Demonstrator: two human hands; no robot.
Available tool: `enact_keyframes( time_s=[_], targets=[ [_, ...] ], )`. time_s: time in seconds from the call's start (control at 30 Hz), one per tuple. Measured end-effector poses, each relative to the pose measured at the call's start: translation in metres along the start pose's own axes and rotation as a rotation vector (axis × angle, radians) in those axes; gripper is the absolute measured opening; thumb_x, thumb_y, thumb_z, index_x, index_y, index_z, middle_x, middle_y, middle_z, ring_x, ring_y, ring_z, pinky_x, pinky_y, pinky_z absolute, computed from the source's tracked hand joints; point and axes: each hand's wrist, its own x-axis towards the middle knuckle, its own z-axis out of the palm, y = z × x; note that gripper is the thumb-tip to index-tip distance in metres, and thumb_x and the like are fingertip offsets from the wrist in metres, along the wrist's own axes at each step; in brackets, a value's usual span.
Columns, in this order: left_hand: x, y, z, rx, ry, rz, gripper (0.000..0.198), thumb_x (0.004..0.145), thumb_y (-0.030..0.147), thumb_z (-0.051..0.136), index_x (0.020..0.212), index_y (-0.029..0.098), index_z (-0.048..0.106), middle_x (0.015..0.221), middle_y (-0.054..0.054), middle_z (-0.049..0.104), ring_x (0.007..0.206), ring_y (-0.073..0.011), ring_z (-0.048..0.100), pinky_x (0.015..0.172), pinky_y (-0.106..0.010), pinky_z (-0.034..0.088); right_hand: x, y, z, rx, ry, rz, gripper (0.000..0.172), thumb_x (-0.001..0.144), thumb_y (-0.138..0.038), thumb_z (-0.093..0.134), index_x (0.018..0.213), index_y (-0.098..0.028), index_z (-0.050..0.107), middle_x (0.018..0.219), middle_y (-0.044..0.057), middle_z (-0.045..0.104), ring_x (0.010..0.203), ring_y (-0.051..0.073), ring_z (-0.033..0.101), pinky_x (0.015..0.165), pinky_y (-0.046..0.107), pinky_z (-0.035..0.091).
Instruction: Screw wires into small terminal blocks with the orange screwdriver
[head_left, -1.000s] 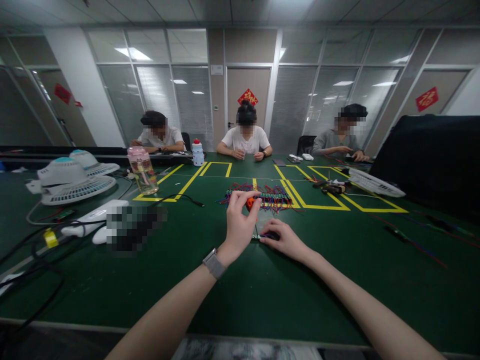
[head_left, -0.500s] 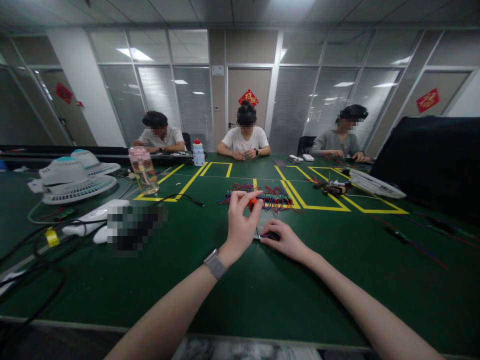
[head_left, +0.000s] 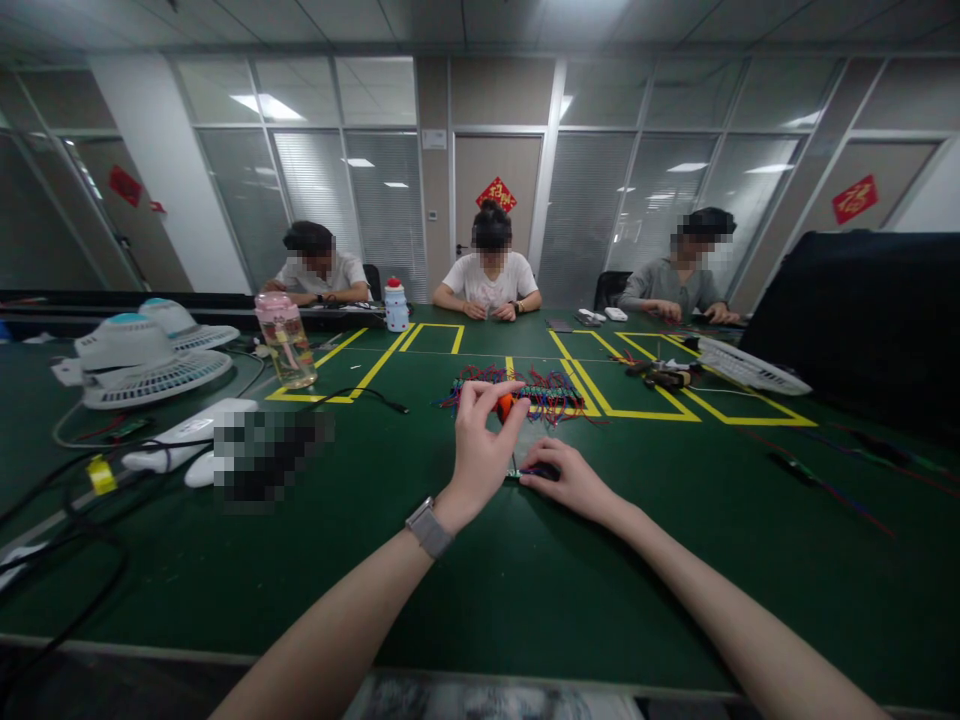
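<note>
Screwdriver (head_left: pixel 505 407) held upright over a circuit board (head_left: pixel 513 474)

The left hand (head_left: pixel 482 432) pinches the screwdriver's orange handle between thumb and fingers, a watch (head_left: pixel 429 528) on its wrist. The thin shaft runs down to the circuit board, which lies on the green table (head_left: pixel 480 600) straight ahead of the wearer; the tip is too small to show whether it touches. The right hand (head_left: pixel 568 480) rests on the table with thumb and fingers closed on the board's right end, a dark piece (head_left: pixel 541 470) partly showing under the fingers.

Just beyond the hands lies a row of boards (head_left: pixel 555 396) with red and blue wires sticking out on both sides, partly hidden by the left hand. Yellow tape (head_left: pixel 651 415) marks out boxes on the table. Off to the left stand a bottle with a pink lid (head_left: pixel 285 345) and two fans (head_left: pixel 154 365); tools (head_left: pixel 664 377) and a white keyboard (head_left: pixel 750 367) lie to the right. Three people (head_left: pixel 491 280) sit along the far side.
</note>
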Motion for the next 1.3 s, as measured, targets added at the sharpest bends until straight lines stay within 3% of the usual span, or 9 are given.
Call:
enact_keyframes(
  time_s=[0.17, 0.3, 0.43, 0.6, 0.83, 1.03, 1.23, 1.3],
  targets=[
    [0.0005, -0.0028, 0.0011, -0.097, -0.044, -0.004, 0.031, 0.096, 0.022, 0.036, 0.118, 0.021, 0.058, 0.109, -0.006, 0.059, 0.103, -0.0146, 0.055, 0.092, -0.028, 0.041, -0.0005, 0.0001, 0.0001, -0.003, -0.002, -0.001, 0.012, 0.079, -0.029, 0.067, 0.084, -0.018, 0.07, 0.089, 0.005, 0.062, 0.087, 0.02, 0.058, 0.082, 0.033, 0.044],
    [0.001, -0.0026, 0.0005, -0.057, -0.022, 0.004, 0.023, 0.092, 0.023, 0.046, 0.11, 0.021, 0.061, 0.099, -0.004, 0.061, 0.092, -0.0146, 0.057, 0.084, -0.027, 0.044, -0.0009, 0.0007, 0.0, -0.001, -0.006, 0.001, 0.012, 0.079, -0.029, 0.067, 0.084, -0.019, 0.07, 0.09, 0.005, 0.061, 0.087, 0.02, 0.058, 0.082, 0.034, 0.044],
    [-0.0004, -0.0008, -0.0003, -0.007, 0.021, -0.001, 0.017, 0.089, 0.027, 0.053, 0.097, 0.021, 0.066, 0.093, -0.004, 0.054, 0.088, -0.0142, 0.056, 0.081, -0.026, 0.045, -0.0005, 0.0006, 0.0, 0.003, -0.001, -0.002, 0.011, 0.079, -0.029, 0.068, 0.084, -0.019, 0.07, 0.089, 0.005, 0.062, 0.087, 0.02, 0.058, 0.082, 0.034, 0.044],
    [-0.0005, -0.002, 0.0005, -0.073, 0.017, 0.003, 0.03, 0.095, 0.023, 0.037, 0.113, 0.022, 0.062, 0.104, -0.005, 0.059, 0.098, -0.0149, 0.057, 0.088, -0.028, 0.044, 0.0, 0.0002, -0.0001, 0.002, 0.002, -0.013, 0.011, 0.079, -0.029, 0.067, 0.084, -0.019, 0.07, 0.088, 0.005, 0.062, 0.086, 0.02, 0.058, 0.081, 0.033, 0.044],
    [0.0005, 0.0006, 0.0, -0.075, -0.036, 0.02, 0.02, 0.088, 0.027, 0.054, 0.104, 0.021, 0.066, 0.096, -0.004, 0.063, 0.089, -0.0147, 0.059, 0.082, -0.027, 0.046, -0.0003, 0.0012, 0.0003, -0.001, 0.008, -0.012, 0.012, 0.078, -0.03, 0.068, 0.083, -0.019, 0.071, 0.088, 0.005, 0.063, 0.085, 0.02, 0.059, 0.081, 0.034, 0.044],
    [0.0007, -0.0007, 0.0015, -0.115, -0.052, 0.021, 0.031, 0.095, 0.021, 0.039, 0.119, 0.021, 0.058, 0.114, -0.006, 0.06, 0.107, -0.0146, 0.055, 0.094, -0.028, 0.041, -0.0002, 0.0013, 0.0004, 0.0, 0.006, -0.011, 0.012, 0.079, -0.03, 0.067, 0.084, -0.019, 0.07, 0.088, 0.005, 0.062, 0.086, 0.02, 0.058, 0.081, 0.034, 0.045],
    [0.0025, -0.0041, 0.0002, -0.053, -0.021, 0.013, 0.022, 0.088, 0.026, 0.055, 0.107, 0.022, 0.065, 0.092, -0.003, 0.059, 0.082, -0.0133, 0.057, 0.077, -0.025, 0.045, -0.0001, 0.0023, 0.0005, -0.005, 0.002, -0.017, 0.011, 0.079, -0.029, 0.068, 0.084, -0.02, 0.07, 0.089, 0.005, 0.062, 0.087, 0.02, 0.058, 0.081, 0.034, 0.045],
    [0.0019, -0.0033, 0.0004, -0.044, -0.017, 0.011, 0.023, 0.088, 0.027, 0.054, 0.108, 0.023, 0.065, 0.093, -0.003, 0.057, 0.083, -0.0133, 0.056, 0.078, -0.026, 0.045, -0.0002, 0.0021, 0.0003, -0.004, 0.002, -0.016, 0.011, 0.079, -0.029, 0.067, 0.084, -0.02, 0.07, 0.089, 0.005, 0.062, 0.087, 0.02, 0.058, 0.081, 0.034, 0.045]
  ],
)
